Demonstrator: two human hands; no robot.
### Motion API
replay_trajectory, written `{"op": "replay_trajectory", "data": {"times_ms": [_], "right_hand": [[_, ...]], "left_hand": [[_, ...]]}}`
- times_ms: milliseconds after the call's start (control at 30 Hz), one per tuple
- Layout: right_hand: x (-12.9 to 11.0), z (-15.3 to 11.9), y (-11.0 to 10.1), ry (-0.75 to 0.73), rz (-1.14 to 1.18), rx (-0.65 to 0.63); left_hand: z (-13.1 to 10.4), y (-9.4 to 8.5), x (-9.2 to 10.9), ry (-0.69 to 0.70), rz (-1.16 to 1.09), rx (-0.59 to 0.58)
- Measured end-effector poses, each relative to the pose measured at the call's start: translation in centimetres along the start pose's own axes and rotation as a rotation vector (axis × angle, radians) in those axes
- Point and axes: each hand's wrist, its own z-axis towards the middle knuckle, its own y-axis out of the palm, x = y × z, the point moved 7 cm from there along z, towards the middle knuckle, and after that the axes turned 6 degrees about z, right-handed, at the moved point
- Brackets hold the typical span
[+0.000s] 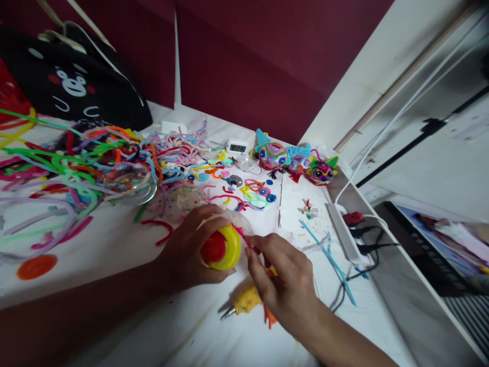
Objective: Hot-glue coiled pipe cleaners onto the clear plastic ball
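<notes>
My left hand is wrapped round a ball covered in coiled pipe cleaner, yellow with a red and orange patch. Its curled fingers lie over the top and the thumb is below. Between the thumb and fingers of my right hand is a thin pink-red pipe cleaner, which runs to the upper right edge of the ball. A yellow glue gun with a metal tip lies on the table, partly hidden under my right hand.
Tangled pipe cleaners cover the left side, near a black bag. Several decorated animal heads stand at the back, right of a small digital clock. A power strip with cables and a blue pipe cleaner lie to the right.
</notes>
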Motion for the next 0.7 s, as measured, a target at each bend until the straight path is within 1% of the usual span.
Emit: {"op": "replay_trajectory", "data": {"times_ms": [133,233,433,533,600,700], "right_hand": [[-0.3,-0.3,0.5,-0.049,-0.040,-0.016],[-0.3,-0.5,0.8,-0.064,-0.072,-0.035],[-0.3,-1.0,1.5,-0.020,-0.127,-0.081],[-0.6,-1.0,1.5,-0.049,-0.111,-0.047],[-0.7,-1.1,1.5,-0.071,-0.103,-0.022],[-0.6,-1.2,1.6,-0.062,-0.091,-0.018]], "left_hand": [[0.1,0.0,-0.1,-0.069,-0.021,-0.021],[0.2,0.0,-0.3,-0.069,-0.009,-0.025],[0.2,0.1,-0.8,-0.069,-0.015,-0.015],[0.2,0.0,-0.5,-0.067,-0.022,-0.014],[0.3,-0.1,-0.4,-0.090,-0.025,-0.009],[0.4,-0.1,-0.2,-0.097,-0.011,-0.008]]}}
